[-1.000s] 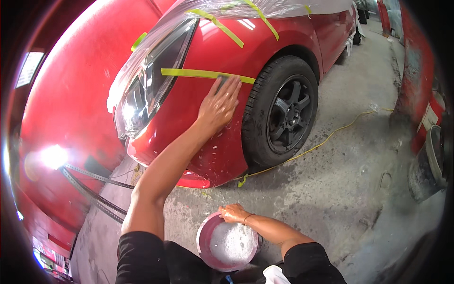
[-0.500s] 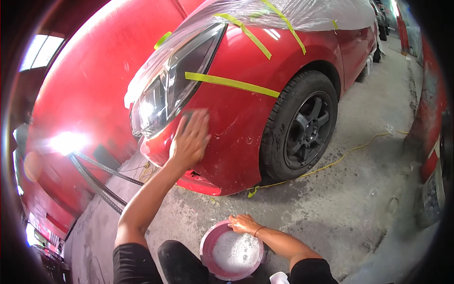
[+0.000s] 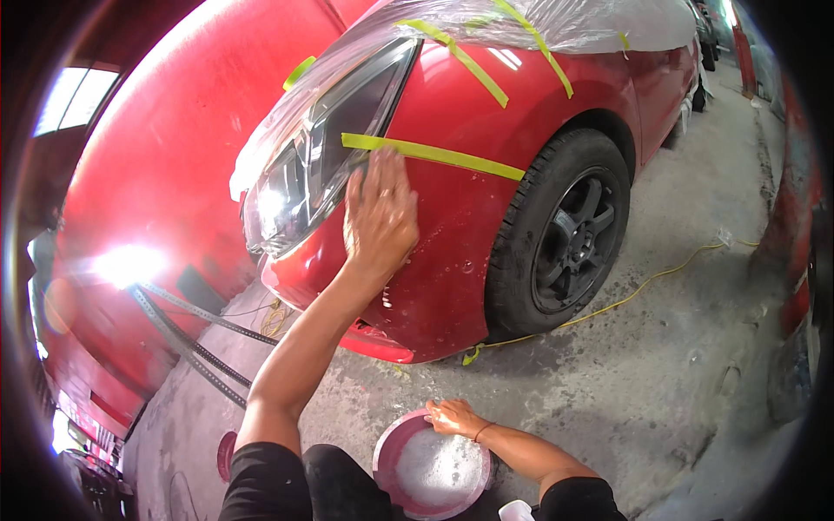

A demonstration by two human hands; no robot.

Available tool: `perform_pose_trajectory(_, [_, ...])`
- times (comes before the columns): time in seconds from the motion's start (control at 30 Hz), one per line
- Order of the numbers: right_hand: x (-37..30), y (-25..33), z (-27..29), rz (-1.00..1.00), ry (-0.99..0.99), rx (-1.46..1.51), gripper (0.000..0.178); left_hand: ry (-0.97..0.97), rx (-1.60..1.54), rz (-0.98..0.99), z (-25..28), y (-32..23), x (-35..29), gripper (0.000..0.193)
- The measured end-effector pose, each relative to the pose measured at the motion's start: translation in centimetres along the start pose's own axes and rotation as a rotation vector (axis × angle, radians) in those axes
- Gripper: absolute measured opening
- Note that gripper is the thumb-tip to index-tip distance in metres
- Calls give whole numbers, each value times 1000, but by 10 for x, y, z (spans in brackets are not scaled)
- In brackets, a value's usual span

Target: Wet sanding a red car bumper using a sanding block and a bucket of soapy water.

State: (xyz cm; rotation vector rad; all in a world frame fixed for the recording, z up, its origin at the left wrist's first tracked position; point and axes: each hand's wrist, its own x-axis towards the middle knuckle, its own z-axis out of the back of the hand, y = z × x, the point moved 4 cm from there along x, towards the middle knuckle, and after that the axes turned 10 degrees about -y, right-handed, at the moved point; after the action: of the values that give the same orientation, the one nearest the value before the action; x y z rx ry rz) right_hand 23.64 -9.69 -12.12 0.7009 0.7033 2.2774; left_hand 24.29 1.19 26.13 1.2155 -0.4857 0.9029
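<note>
Both hands are busy as I watch from the head camera: my left hand point(image 3: 380, 213) lies flat and open, fingers spread, pressed against the red bumper point(image 3: 434, 260) of the car just below the headlight point(image 3: 308, 178), and I cannot tell whether anything sits under the palm. My right hand point(image 3: 452, 418) rests low in the view on the rim of a pink basin point(image 3: 430, 469) of soapy water, fingers curled loosely over the edge; whether it truly grips the rim I cannot tell. That basin stands on the concrete floor point(image 3: 660, 382) close to my body, well apart from the bumper. Water drops and streaks show on the bumper's paint beside my left wrist. A strip of yellow-green masking tape point(image 3: 434, 154) runs across the panel, its near end touching my left fingertips. Clear plastic sheeting point(image 3: 521, 26) covers the headlight and the hood above, held down by more strips of the same tape. To the right of the bumper sits the front wheel point(image 3: 569, 234), a black tyre on a dark spoked rim. A thin yellow cord point(image 3: 643, 282) trails over the floor from under the bumper's lower edge toward the right. To my left looms another red body panel point(image 3: 148, 174) with a bright glare on it, and dark strips point(image 3: 187, 334) lie across the floor near it.
</note>
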Motion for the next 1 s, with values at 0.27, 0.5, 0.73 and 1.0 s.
perform_pose_trajectory(0.27, [-6, -9, -6, -11, -39, -3, 31, -6, -25, -1, -11, -6, -11, 54])
perform_pose_trajectory(0.5, [-8, -12, -4, -29, -26, 45, 29, 220, -75, -78, -7, 0, -97, 55])
perform_pose_trajectory(0.73, [3, -10, -7, -35, 7, 22, 32, 37, -232, -264, -17, -33, 6, 53])
perform_pose_trajectory(1.0, [-8, -13, -10, -55, -8, 58, 35, 186, -156, -253, -23, -29, -40, 56])
